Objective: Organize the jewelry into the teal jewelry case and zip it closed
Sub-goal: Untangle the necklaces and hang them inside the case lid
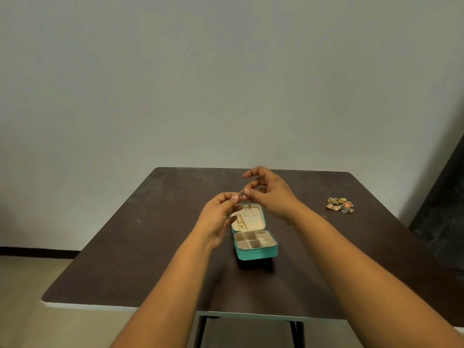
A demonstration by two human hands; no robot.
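The teal jewelry case [256, 254] lies open in the middle of the dark table, lid [259, 217] raised toward the wall. Its base has several cream compartments. A gold chain [241, 223] hangs down the left of the lid's lining. Above the lid, my left hand [221, 212] and my right hand [266, 192] meet and both pinch a thin gold piece [241, 191] between fingertips. A pile of colourful jewelry [340, 205] sits on the table to the right.
The dark brown table [150, 247] stands against a pale wall. A small item [324, 217] lies near the jewelry pile, too small to identify. A dark panel [442, 209] rises at the right edge.
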